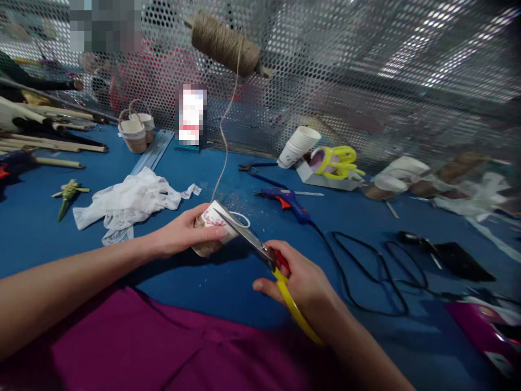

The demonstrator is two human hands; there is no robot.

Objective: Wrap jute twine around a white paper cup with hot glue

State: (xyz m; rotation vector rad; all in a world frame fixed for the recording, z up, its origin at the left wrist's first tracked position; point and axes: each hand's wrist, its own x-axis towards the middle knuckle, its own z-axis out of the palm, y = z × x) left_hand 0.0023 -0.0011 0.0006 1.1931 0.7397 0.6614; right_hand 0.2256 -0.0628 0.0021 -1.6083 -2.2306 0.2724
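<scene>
My left hand (195, 231) is closed round a paper cup (214, 218), tilted on its side, white with pink blossoms and partly wrapped in brown twine. From a twine spool (223, 43) on the mesh, a strand of twine (223, 136) runs down to the cup. My right hand (299, 277) grips a pair of scissors (254, 243) with red and yellow handles. Its blades reach across the cup near the strand; whether they touch it I cannot tell. A white ring-shaped loop (243, 218) shows at the cup's rim.
A blue glue gun (285, 200) with a looping black cord lies right of the cup, pliers (260, 167) behind it. White lace (134, 201) lies left. At the back stand small twine baskets (133, 134), a phone (191, 117), stacked paper cups (299, 145) and yellow-handled scissors (340, 162).
</scene>
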